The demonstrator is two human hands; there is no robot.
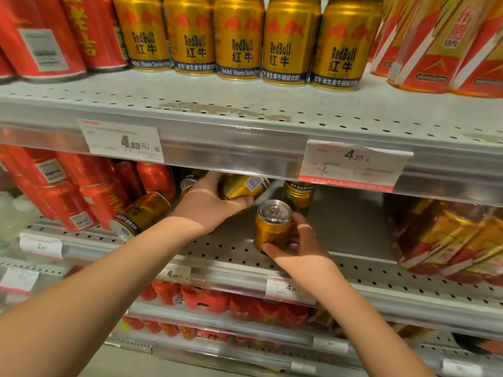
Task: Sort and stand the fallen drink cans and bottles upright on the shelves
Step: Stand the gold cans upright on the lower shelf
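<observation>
1. The upright gold can (272, 229) is near the front of the middle shelf (367, 240). The right hand (302, 248) wraps its lower wall with thumb and fingers.
2. Further back, the left hand (209, 208) clasps a tilted gold can (243, 186) that lies nearly on its side.
3. The visible tab is unopened, so these are probably full: weighty, rigid, with smooth and likely slippery walls. A grip round the mid-wall seems safest.
4. A fallen gold can (143, 213) leans against the red cans (89, 191) at the left, untouched.
5. The price strip (231, 153) cuts off the rear can (298, 198). The left fingertips are hidden, and I cannot tell whether the upright can's base is touching down.
</observation>
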